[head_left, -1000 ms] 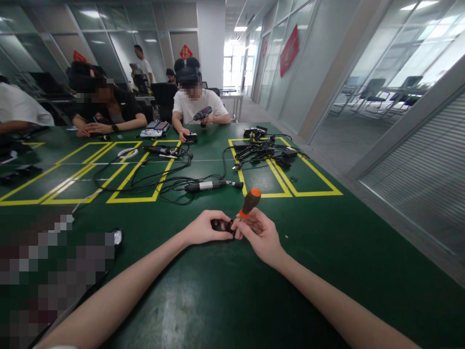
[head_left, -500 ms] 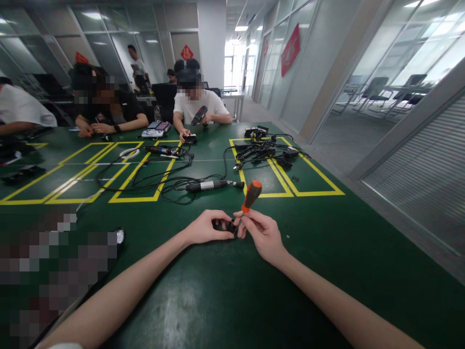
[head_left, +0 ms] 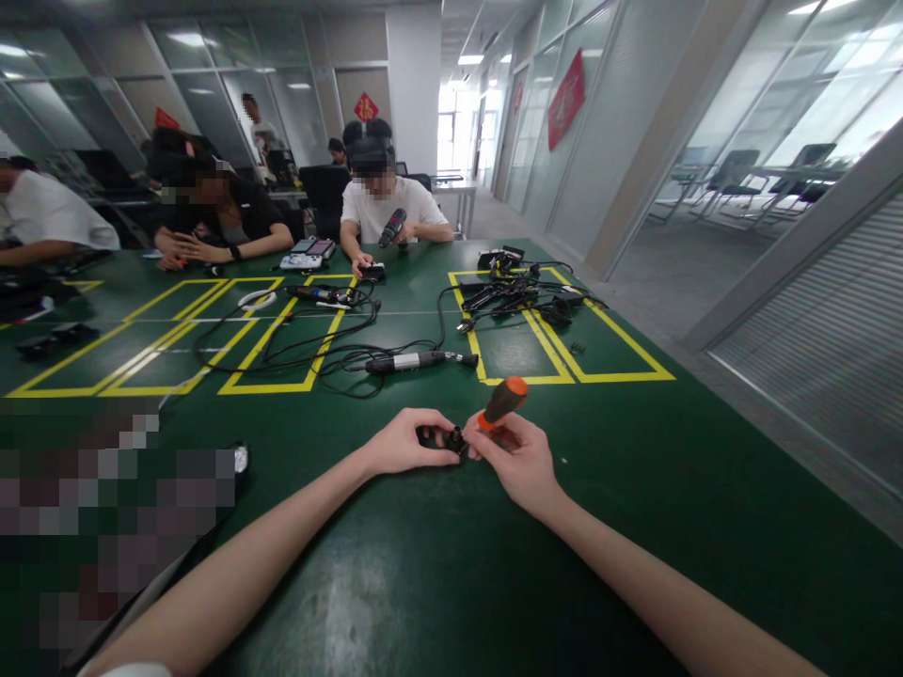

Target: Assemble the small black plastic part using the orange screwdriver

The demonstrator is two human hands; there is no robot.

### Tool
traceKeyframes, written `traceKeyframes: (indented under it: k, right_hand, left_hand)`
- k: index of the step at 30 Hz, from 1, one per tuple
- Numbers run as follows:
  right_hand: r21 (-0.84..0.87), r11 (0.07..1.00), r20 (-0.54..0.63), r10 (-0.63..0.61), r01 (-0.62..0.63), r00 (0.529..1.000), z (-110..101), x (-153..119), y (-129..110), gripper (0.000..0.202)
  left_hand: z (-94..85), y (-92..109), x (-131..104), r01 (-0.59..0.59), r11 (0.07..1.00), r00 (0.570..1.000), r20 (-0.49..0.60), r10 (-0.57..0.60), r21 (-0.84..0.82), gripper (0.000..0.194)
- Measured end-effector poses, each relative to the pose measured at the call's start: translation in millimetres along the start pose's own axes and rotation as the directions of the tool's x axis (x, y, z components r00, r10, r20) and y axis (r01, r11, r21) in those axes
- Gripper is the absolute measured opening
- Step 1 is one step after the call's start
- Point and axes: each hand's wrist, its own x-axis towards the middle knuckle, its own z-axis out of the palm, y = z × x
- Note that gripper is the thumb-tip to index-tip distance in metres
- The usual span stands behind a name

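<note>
You sit at a dark green table [head_left: 395, 564] with a dull sheen, marked across its far half with rectangles of yellow tape [head_left: 627, 377]. Beyond your hands lies a black-and-silver corded tool [head_left: 405, 362], its cable looping to the left; a heap of black cables [head_left: 522, 291] fills the taped area to the right, and a white coil [head_left: 258, 301] lies further left. Across the table, a person in a white shirt [head_left: 395, 209] holds a power drill [head_left: 393, 228], and a person in black [head_left: 244, 216] leans on the table edge beside them. Glass partitions line the room, with chairs [head_left: 734, 174] behind the pane on your right

On the back wall, a red diamond sign [head_left: 365, 106] reads 福; the red banner [head_left: 565, 99] on the glass is too slanted to read, and any lettering on the tools is too small

Your left hand [head_left: 405, 442] curls around a small black part [head_left: 452, 436], thumb below and fingers above, its end showing at your fingertips. Your right hand [head_left: 518, 456] pinches the orange-and-dark screwdriver [head_left: 505, 401] with narrowed fingers low down, the handle tilted up and rightward. Those fingertips sit right beside the part; whether the screwdriver's tip touches it, you cannot tell
</note>
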Motion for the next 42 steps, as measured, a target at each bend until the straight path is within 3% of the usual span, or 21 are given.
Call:
traceKeyframes:
  k: [6, 12, 22, 30, 37, 42]
  right_hand:
    - [-0.084, 0.994, -0.040, -0.071, 0.067, 0.997, -1.9, 3.9, -7.3, 0.030]
    - [-0.026, 0.999, -0.073, 0.021, -0.023, 0.997, -4.2, 4.4, -3.9, 0.029]
    - [0.037, 0.999, 0.109, 0.008, -0.012, 0.994, -2.2, 1.3, -4.2, 0.030]
    - [0.030, 0.998, 0.059, 0.053, -0.055, 0.997, -0.5, 0.3, -5.5, 0.030]
    - [0.037, 0.999, 0.090, -0.009, 0.006, 0.996, -1.0, 2.6, -5.4, 0.029]
    - [0.074, 0.997, 0.090, 0.021, -0.027, 0.996, -1.7, -0.2, 3.2, 0.031]
  left_hand:
    - [0.3, -0.2, 0.0, -0.008, 1.000, 1.000, -0.005, 0.008, -0.012, 0.033]
    - [-0.2, 0.2, -0.2, 0.001, 1.000, 1.000, -0.001, -0.001, -0.001, 0.034]
    - [1.1, -3.4, -0.3, -0.007, 1.000, 1.000, -0.008, 0.007, -0.027, 0.032]
    - [0.9, -3.1, 0.3, -0.012, 1.000, 1.000, 0.001, 0.012, -0.002, 0.031]
    - [1.2, -3.6, -0.1, -0.014, 1.000, 1.000, 0.000, 0.014, -0.015, 0.033]
    - [1.5, -2.1, 0.0, -0.013, 1.000, 1.000, -0.007, 0.013, 0.000, 0.032]
